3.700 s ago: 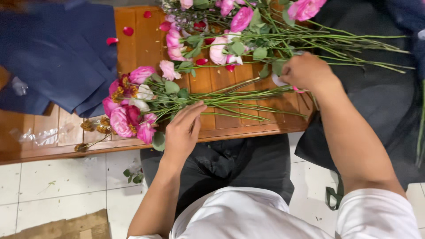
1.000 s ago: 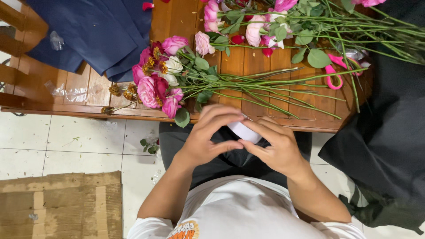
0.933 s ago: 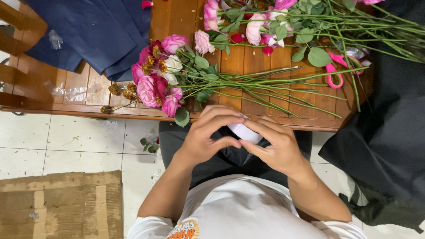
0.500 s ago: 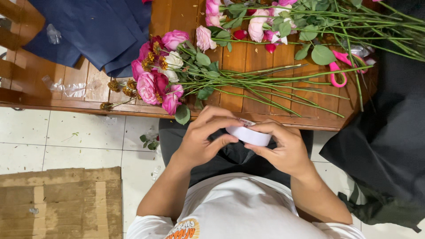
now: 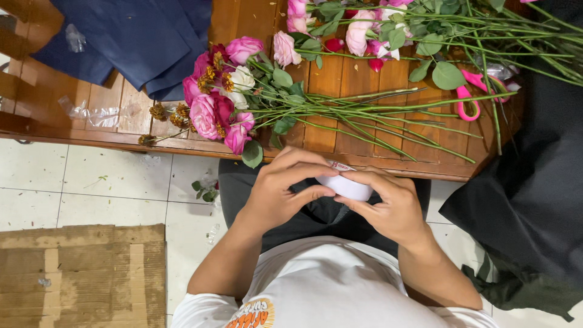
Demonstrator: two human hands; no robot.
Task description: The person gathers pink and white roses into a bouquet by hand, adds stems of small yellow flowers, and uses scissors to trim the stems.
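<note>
Both hands meet over my lap, just below the front edge of the wooden table (image 5: 340, 67). Together they hold a white roll of tape (image 5: 347, 185). My left hand (image 5: 285, 188) curls over its left side with fingertips on the roll. From the right, my right hand (image 5: 388, 203) cups it. On the table lies a bunch of pink, magenta and white roses (image 5: 221, 97), its long green stems (image 5: 376, 118) pointing right.
More roses and leafy stems (image 5: 425, 27) lie across the table's far side. Pink-handled scissors (image 5: 470, 91) rest at the right end. Blue cloth (image 5: 139, 36) covers the left part. Black fabric (image 5: 534, 182) hangs at right. Cardboard (image 5: 79, 273) lies on the tiled floor.
Earlier my hands were on the table among the stems. They have since come together at my lap around the tape roll, and the fingers keep shifting on it.
</note>
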